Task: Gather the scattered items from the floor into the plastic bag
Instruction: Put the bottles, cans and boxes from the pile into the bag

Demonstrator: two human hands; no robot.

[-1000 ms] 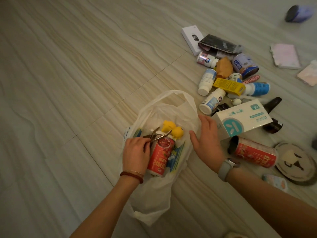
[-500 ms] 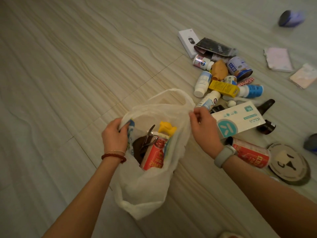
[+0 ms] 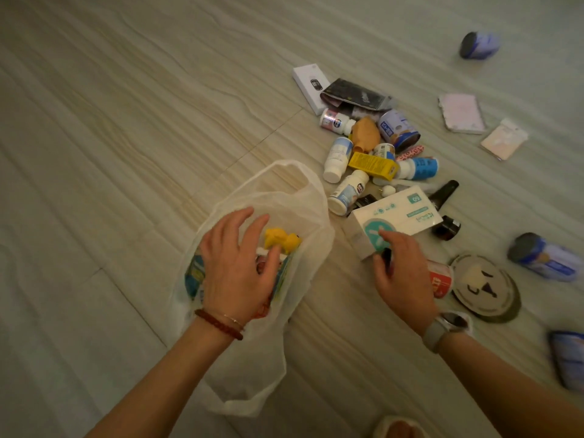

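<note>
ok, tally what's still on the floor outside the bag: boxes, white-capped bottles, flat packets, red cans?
Boxes: 3 (white, yellow, white-and-teal)
White-capped bottles: 4
Flat packets: 2
Red cans: 1, partly behind the right hand
Total: 10

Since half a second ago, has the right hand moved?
Yes. The right hand left the white plastic bag rim and now reaches over the red can.
</note>
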